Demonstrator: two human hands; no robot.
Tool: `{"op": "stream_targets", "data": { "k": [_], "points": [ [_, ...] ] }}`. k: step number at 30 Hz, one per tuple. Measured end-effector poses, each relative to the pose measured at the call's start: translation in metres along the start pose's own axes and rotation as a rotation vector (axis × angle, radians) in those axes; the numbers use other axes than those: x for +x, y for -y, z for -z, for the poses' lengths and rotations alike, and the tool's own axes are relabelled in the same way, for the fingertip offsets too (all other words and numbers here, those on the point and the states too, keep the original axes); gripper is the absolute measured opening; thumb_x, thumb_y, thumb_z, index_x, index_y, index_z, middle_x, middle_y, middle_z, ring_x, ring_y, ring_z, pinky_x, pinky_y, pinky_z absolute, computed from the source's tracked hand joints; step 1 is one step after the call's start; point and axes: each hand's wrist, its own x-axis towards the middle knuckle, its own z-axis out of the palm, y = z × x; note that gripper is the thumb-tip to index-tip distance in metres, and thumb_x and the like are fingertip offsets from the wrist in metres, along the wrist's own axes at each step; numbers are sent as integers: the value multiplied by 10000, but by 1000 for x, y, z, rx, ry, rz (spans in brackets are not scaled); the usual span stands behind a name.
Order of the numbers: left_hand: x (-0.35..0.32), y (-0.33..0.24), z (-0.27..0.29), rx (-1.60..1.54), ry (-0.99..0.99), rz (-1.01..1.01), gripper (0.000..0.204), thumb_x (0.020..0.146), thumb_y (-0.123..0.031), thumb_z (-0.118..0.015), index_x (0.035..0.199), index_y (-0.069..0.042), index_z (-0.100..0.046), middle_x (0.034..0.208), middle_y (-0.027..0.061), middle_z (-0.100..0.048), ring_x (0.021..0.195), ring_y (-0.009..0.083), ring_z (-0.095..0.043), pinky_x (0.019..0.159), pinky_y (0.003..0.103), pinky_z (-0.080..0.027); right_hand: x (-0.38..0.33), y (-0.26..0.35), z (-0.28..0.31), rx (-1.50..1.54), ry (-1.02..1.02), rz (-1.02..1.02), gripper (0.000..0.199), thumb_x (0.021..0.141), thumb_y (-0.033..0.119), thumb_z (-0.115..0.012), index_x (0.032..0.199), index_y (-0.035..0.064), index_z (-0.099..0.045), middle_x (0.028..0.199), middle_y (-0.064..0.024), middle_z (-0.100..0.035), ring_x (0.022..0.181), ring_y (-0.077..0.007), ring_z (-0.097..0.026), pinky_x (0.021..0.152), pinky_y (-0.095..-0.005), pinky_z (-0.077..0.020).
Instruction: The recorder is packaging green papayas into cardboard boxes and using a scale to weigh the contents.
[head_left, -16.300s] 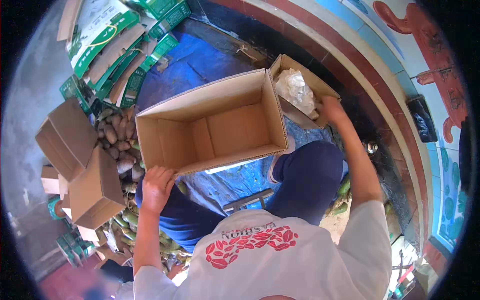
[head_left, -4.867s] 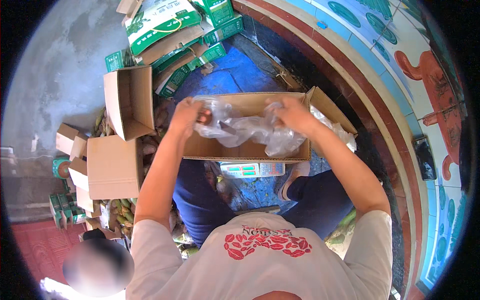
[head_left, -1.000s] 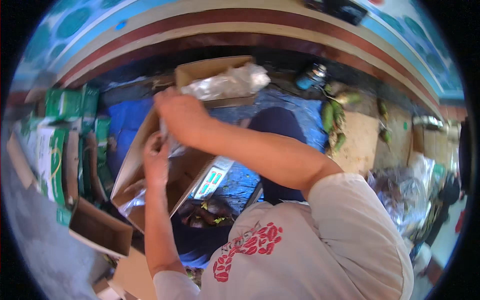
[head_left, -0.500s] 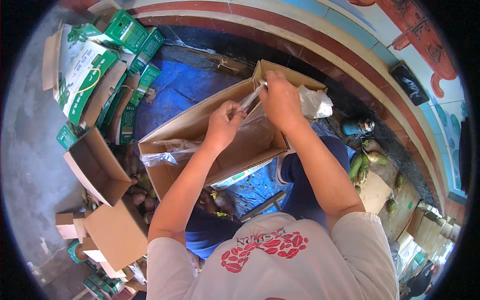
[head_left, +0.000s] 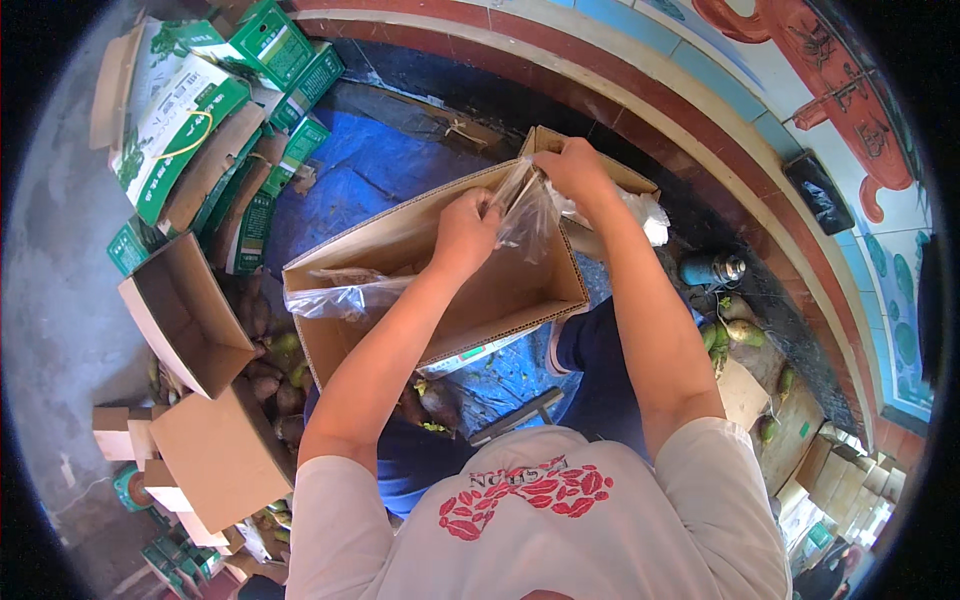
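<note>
A long open cardboard box [head_left: 530, 320] lies slantwise in front of me, lined in part with a thin clear plastic bag [head_left: 535, 222]. Over its far right corner, my right hand [head_left: 580, 178] is closed on the gathered edge of that plastic. My left hand [head_left: 466, 238] sits just left of it above the box opening, fingers curled on the same film. More of the plastic is folded over the box's left end. Behind the far right corner stands another cardboard box [head_left: 545, 140], with crumpled clear plastic [head_left: 645, 215] beside it.
Green and white printed cartons [head_left: 190, 130] pile up at the left. Nearer stand an open brown box [head_left: 190, 320] and a brown carton [head_left: 220, 455], with root vegetables around them. A blue tarp [head_left: 340, 190] covers the floor. On the right lie a blue flask [head_left: 712, 268] and green radishes [head_left: 745, 332].
My left hand has moved right and slightly up, toward the right hand. My right hand is a little farther right. The plastic between them now hangs spread over the box's right end.
</note>
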Motion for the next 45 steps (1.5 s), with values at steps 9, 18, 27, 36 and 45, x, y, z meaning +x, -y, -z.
{"op": "stream_targets", "data": {
  "k": [9,18,27,36,45],
  "points": [
    [7,22,-2,-119,52,175,102,790,-77,-531,789,20,-563,587,124,-573,484,183,-589,470,307,-463,22,-27,-14,85,140,-100,290,686,157,-546,806,-103,-596,766,-230,-611,691,-290,-610,617,-380,-457],
    [-11,28,21,406,55,18,218,783,-211,-583,826,3,-567,772,195,-598,746,305,-605,686,397,-461,6,-7,-9,-411,119,22,274,708,139,-545,923,-4,-633,988,-204,-602,941,-338,-583,784,-398,-474],
    [-140,-15,93,754,299,-214,507,741,-403,-621,1012,10,-508,989,201,-549,900,363,-524,758,406,-421,-23,2,37,-709,24,36,253,775,148,-460,908,42,-647,977,-174,-614,924,-323,-591,773,-403,-481],
    [-164,8,94,809,220,-294,374,712,-380,-639,801,-28,-548,749,116,-576,738,303,-559,678,393,-432,-76,77,68,-858,-114,503,173,786,162,-506,893,45,-575,899,-162,-604,842,-334,-583,717,-411,-467],
    [-160,18,88,811,183,-374,325,746,-368,-598,689,-54,-539,671,100,-546,663,259,-562,618,362,-452,-97,117,-146,-743,1126,977,217,796,189,-495,921,40,-591,873,-187,-601,843,-352,-567,736,-446,-439]
  ]
}}
